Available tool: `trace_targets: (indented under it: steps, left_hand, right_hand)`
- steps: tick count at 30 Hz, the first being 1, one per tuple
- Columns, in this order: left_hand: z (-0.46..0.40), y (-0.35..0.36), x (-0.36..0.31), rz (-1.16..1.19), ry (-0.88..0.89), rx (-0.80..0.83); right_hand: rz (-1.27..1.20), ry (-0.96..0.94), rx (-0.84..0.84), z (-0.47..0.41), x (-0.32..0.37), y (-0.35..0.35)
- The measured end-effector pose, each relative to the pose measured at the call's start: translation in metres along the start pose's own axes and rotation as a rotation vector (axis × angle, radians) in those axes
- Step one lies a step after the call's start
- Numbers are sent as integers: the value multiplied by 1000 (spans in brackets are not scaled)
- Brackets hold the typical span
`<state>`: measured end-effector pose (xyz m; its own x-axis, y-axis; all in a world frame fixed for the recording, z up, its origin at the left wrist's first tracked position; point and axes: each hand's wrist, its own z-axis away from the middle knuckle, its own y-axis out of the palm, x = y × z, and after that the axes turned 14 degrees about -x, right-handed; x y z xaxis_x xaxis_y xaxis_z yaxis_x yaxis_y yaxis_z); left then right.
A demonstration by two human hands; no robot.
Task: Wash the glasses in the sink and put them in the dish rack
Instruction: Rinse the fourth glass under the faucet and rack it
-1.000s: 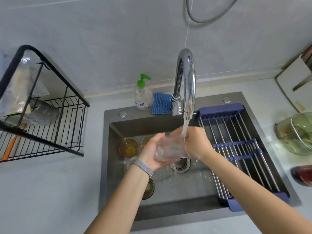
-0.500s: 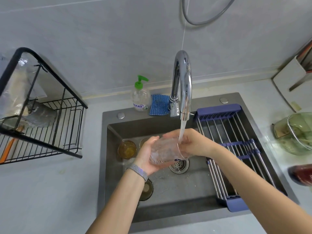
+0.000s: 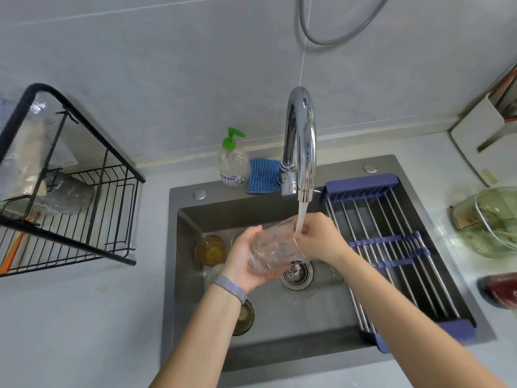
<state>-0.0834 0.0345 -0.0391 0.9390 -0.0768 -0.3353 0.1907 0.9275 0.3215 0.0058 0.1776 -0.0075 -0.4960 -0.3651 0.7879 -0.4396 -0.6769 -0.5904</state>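
Observation:
A clear glass lies on its side over the dark sink, its mouth to the right under the running tap. My left hand cups its base and body from below. My right hand grips the rim, fingers at the mouth where the water lands. An amber glass stands at the sink's back left, another glass rim shows behind my left hand, and a dark glass sits under my left wrist. The black wire dish rack stands on the counter at the left.
A steel-and-blue roll-up drainer spans the sink's right side. A soap bottle and blue sponge cloth sit behind the sink. A green container and a red item stand at the right. The rack holds bagged items.
The glass and both hands have stayed under the stream, shifting slightly as the glass is turned. My view has drifted a little, so everything sits a touch lower and more to the left.

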Motion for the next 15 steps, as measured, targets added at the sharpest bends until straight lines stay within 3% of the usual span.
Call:
trace_targets:
  steps: [3, 6, 8, 11, 13, 15]
  left_hand:
    - [0, -1, 0, 124, 12, -10]
    - [8, 6, 1, 164, 91, -82]
    - [8, 10, 7, 69, 220, -132]
    - [12, 18, 21, -18, 462, -135]
    - [18, 19, 27, -98, 568, -98]
    - [24, 18, 29, -341, 743, -88]
  right_hand:
    - [-491, 158, -125, 23, -13, 10]
    - [-761, 467, -362, 54, -16, 38]
    - [-1023, 598, -319, 64, -10, 51]
    - [-1198, 488, -232, 64, 0, 58]
    - [-1196, 418, -290, 58, 0, 60]
    - [-1139, 462, -404, 47, -1, 57]
